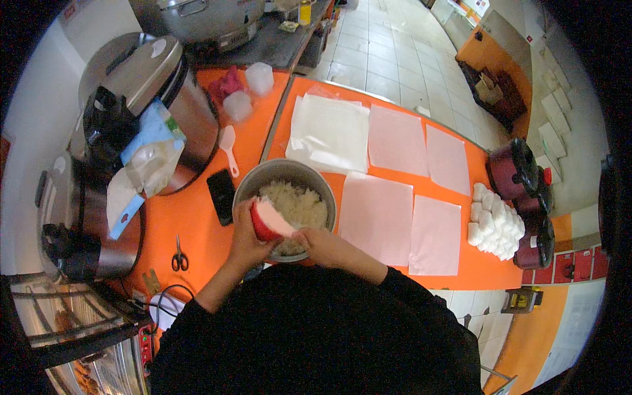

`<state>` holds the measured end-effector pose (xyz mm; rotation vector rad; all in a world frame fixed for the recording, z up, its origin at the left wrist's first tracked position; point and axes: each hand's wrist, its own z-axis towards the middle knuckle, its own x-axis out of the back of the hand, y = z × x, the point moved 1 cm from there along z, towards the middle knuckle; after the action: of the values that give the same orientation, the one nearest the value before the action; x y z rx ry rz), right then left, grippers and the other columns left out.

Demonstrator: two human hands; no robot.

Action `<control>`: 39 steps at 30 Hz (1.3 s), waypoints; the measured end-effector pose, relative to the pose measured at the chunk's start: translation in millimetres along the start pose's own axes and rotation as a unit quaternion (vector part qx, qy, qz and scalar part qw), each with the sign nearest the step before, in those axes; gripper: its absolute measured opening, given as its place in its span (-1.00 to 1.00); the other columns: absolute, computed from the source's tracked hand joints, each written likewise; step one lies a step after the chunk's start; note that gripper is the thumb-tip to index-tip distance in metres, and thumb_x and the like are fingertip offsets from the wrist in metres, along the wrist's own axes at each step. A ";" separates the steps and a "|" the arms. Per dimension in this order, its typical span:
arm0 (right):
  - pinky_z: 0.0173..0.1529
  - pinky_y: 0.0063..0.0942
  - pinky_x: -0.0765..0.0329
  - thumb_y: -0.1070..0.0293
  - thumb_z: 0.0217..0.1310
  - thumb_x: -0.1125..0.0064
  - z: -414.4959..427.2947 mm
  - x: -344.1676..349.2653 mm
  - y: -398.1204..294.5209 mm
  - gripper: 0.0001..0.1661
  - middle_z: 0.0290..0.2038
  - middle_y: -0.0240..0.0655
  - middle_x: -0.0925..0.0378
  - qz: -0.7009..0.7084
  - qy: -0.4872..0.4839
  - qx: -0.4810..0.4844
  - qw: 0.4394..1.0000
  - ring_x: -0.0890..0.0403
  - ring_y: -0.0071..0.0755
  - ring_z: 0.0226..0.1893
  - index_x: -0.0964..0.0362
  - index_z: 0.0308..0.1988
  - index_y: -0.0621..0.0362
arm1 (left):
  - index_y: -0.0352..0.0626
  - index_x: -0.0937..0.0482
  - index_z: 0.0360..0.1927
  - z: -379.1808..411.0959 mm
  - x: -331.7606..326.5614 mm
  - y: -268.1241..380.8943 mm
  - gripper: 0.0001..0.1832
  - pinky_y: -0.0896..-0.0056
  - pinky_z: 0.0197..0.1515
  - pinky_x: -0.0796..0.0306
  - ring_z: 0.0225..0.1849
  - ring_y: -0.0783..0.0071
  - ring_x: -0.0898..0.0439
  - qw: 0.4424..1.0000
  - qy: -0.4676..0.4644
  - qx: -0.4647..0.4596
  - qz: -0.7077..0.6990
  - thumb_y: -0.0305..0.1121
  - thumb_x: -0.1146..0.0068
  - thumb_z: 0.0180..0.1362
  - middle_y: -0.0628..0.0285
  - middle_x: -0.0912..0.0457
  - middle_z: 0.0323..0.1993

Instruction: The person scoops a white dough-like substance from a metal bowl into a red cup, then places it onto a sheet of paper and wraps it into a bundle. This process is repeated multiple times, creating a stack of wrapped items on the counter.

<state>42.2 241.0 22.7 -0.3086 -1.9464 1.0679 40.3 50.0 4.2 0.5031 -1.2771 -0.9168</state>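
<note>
My left hand [247,242] grips a small red cup [262,224], tilted over the near left side of a metal pot [321,174]. Cooked white rice [298,205] lies inside that pot. In my right hand [316,245] is a pale rice paddle [274,217], its blade against the mouth of the cup. What the cup contains is hidden by the paddle. To the right of the pot, several sheets of pale wrapping paper [376,217] are spread flat, and a thicker stack of white sheets [328,131] lies behind them.
Large rice cookers [192,143] stand at the left, one with plastic packaging on it. A black phone [220,196], a white spatula [228,148] and scissors [179,256] lie on the orange table [163,212]. White wrapped bundles [493,222] are piled at the right, beside purple pots [513,165].
</note>
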 end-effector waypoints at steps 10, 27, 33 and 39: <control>-0.26 -0.05 -0.44 0.04 0.31 0.26 17.9 19.4 12.8 -0.52 -0.39 0.02 -0.53 -0.170 0.096 -0.130 0.972 -0.55 0.12 -0.31 -0.42 -0.30 0.23 | -0.23 -0.08 0.17 -19.8 13.9 0.8 0.02 0.20 0.22 -0.18 0.17 0.18 -0.25 0.988 0.005 0.025 -0.150 -0.30 -0.50 -0.39 0.07 -0.22 0.08; 0.18 -0.12 -0.29 -0.18 0.26 0.32 -73.3 31.4 73.3 -0.34 0.09 -0.24 -0.37 0.834 0.098 -0.002 0.543 -0.42 -0.20 0.06 -0.22 0.13 0.06 | -0.06 -0.38 -0.16 24.1 -32.4 54.9 -0.23 0.01 0.31 0.03 0.31 0.01 -0.09 0.972 -0.176 -0.158 -0.013 -0.11 -0.55 -0.52 0.09 -0.32 0.16; 0.03 -0.11 -0.37 -0.07 0.09 -0.10 -87.3 56.3 186.0 -0.30 0.05 -0.14 -0.34 0.339 0.394 -0.164 0.839 -0.39 -0.11 0.02 -0.22 0.11 0.11 | -0.14 -0.51 -0.38 26.2 -18.8 -11.0 -0.76 0.24 0.08 -0.32 -0.01 0.17 -0.48 0.976 -0.201 -0.087 -0.001 -0.48 -0.27 -0.20 0.15 -0.54 -0.10; 0.13 -0.11 -0.29 0.14 -0.11 -0.31 -69.7 36.2 199.4 -0.18 0.04 0.06 -0.25 -0.200 0.325 -0.202 0.902 -0.26 0.11 0.05 -0.18 0.13 0.19 | -0.16 -0.51 -0.31 29.4 -16.0 -8.1 -0.73 0.27 0.07 -0.33 -0.02 0.16 -0.50 0.965 -0.246 -0.087 -0.030 -0.53 -0.21 -0.17 0.15 -0.56 -0.15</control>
<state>39.8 420.7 -94.2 -0.4059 -1.5013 0.2252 9.5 63.0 -4.0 0.1776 -1.6129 -1.2423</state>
